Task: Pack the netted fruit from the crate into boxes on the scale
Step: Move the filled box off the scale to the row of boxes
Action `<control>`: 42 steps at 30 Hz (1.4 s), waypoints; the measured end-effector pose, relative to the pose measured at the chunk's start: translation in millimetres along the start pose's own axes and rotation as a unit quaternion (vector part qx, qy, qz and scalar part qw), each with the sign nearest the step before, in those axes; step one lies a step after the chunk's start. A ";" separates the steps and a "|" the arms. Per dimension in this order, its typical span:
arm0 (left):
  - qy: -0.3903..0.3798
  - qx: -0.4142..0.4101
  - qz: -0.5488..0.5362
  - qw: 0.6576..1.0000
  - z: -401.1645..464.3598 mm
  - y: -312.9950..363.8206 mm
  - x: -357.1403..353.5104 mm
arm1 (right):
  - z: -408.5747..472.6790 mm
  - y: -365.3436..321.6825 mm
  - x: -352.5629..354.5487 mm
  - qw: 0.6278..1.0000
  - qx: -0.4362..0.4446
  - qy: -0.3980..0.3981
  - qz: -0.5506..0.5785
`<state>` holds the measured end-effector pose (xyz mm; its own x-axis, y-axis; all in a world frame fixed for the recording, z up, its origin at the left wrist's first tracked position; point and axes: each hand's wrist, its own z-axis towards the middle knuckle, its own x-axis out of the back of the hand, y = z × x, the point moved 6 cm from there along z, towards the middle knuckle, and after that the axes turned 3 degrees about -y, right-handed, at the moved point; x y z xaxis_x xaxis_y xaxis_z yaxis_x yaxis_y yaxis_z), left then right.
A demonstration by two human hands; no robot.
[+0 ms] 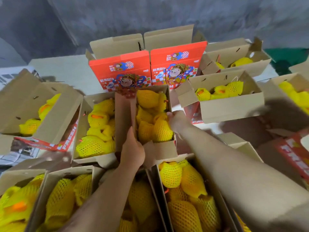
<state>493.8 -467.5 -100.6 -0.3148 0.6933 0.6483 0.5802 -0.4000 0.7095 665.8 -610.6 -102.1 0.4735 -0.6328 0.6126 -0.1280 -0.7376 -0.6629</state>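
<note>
My left hand (133,148) grips the carton (153,114) at 7 o'clock, right hand (175,120) clasps its 3 o'clock wall; long axis runs 12–6 betw. both.

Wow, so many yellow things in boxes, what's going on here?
A person is packing fruit wrapped in yellow foam netting into cardboard boxes. Both hands hold one filled box in the middle: the left hand grips its near left edge, the right hand its right side. Other open boxes of netted fruit stand all around it.
</note>
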 end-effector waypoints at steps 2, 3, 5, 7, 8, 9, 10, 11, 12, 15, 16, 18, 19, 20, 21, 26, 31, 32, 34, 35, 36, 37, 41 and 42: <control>0.023 0.009 -0.001 1.000 -3.6 -2.0 0.6 | 1.9 -10.9 -8.7 1.000 -0.013 0.001 0.014; 0.047 0.005 -0.004 0.999 -6.3 -2.4 3.5 | 1.5 -16.7 -14.0 1.000 -0.010 0.009 0.024; 0.113 -0.062 0.013 0.992 -16.4 5.0 13.3 | -2.9 -24.1 -24.9 0.997 0.015 0.000 0.074; 0.120 -0.196 0.088 0.969 -30.0 19.5 10.8 | -12.9 -21.4 -31.4 0.989 0.052 -0.049 0.130; 0.087 -0.255 0.134 0.954 -35.1 25.4 3.5 | -18.7 -17.6 -31.5 0.985 0.068 -0.066 0.147; 0.043 -0.283 0.168 0.943 -36.5 27.5 -4.8 | -23.7 -12.0 -29.5 0.981 0.078 -0.077 0.159; 0.011 -0.283 0.182 0.942 -34.3 28.0 -10.1 | -27.8 -5.6 -27.2 0.978 0.077 -0.089 0.169; -0.002 -0.268 0.179 0.947 -29.9 27.0 -11.9 | -31.7 -0.6 -26.1 0.976 0.070 -0.105 0.179; -0.001 -0.252 0.173 0.952 -24.4 26.0 -12.4 | -35.5 5.4 -24.6 0.974 0.060 -0.122 0.179; 0.016 -0.245 0.188 0.951 -13.1 28.0 -15.3 | -44.1 19.5 -22.4 0.970 0.039 -0.161 0.177; 0.013 -0.247 0.199 0.948 -10.4 28.7 -18.3 | -46.7 21.9 -22.2 0.966 0.029 -0.172 0.190; 0.011 -0.251 0.230 0.940 -6.9 32.7 -23.8 | -47.7 22.0 -20.9 0.965 0.007 -0.171 0.197; 0.012 -0.251 0.250 0.935 -4.6 34.4 -25.3 | -45.7 20.1 -20.6 0.967 -0.003 -0.164 0.195; 0.008 -0.246 0.271 0.930 -1.5 34.6 -26.4 | -42.7 17.6 -21.0 0.968 -0.013 -0.157 0.195; 0.003 -0.237 0.289 0.927 2.6 33.5 -26.2 | -40.0 14.3 -22.4 0.968 -0.021 -0.152 0.200; 0.000 -0.215 0.296 0.931 18.5 21.8 -8.9 | -33.8 2.7 -38.8 0.977 -0.005 -0.115 0.179; -0.009 -0.226 0.309 0.924 9.2 23.8 -2.4 | -51.3 5.8 -35.7 0.987 0.049 -0.081 0.133; -0.015 -0.232 0.308 0.922 7.2 24.5 -1.6 | -56.9 4.1 -33.4 0.986 0.087 -0.074 0.117; -0.026 -0.236 0.319 0.918 1.6 22.8 0.7 | -69.1 2.2 -35.2 0.982 0.163 -0.092 0.040; -0.026 -0.231 0.326 0.916 -1.5 19.7 2.4 | -72.6 4.4 -38.4 0.975 0.189 -0.113 -0.015; -0.020 -0.226 0.327 0.918 -5.5 15.3 4.8 | -73.4 8.8 -42.0 0.968 0.201 -0.134 -0.060; -0.010 -0.222 0.318 0.922 -9.2 10.8 7.5 | -71.4 12.8 -44.1 0.964 0.200 -0.153 -0.080; -0.008 -0.205 0.251 0.946 -14.4 -2.1 11.0 | -55.8 12.8 -42.9 0.984 0.131 -0.116 0.028; -0.004 -0.207 0.258 0.943 -14.8 -2.2 10.3 | -54.2 8.3 -45.3 0.988 0.122 -0.094 0.034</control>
<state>478.1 -468.4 -91.4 -0.0641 0.3448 0.9365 0.3105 -0.8850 0.3471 596.1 -600.9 -112.0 0.6282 -0.6063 0.4876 0.0373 -0.6026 -0.7972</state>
